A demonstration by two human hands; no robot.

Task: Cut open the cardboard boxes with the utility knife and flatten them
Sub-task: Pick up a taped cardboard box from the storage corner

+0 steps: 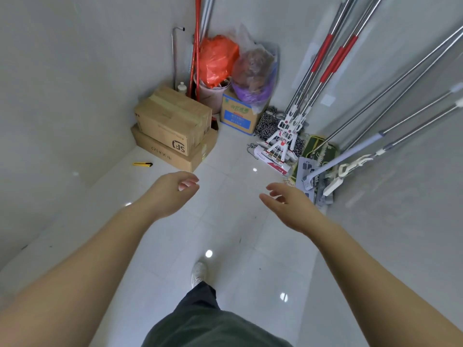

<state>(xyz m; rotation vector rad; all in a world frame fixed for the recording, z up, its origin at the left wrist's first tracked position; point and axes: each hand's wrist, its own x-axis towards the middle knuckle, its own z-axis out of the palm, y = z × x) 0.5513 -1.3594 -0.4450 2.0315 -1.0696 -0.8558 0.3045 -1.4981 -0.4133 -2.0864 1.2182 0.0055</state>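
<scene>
Two brown cardboard boxes are stacked against the left wall: a taped upper box (172,118) on a flatter lower box (175,152). A yellow utility knife (142,164) lies on the white floor just left of the lower box. My left hand (172,190) hovers above the floor in front of the boxes, fingers loosely curled, holding nothing. My right hand (288,206) is stretched out to the right of it, fingers relaxed, also empty. Both hands are well short of the knife and the boxes.
In the corner stand a printed box (238,116) holding a purple bag, an orange bag (216,58) in a bucket, and red poles. Several mops (283,139) and their long handles lean along the right wall. My foot (199,271) is on the glossy tile floor.
</scene>
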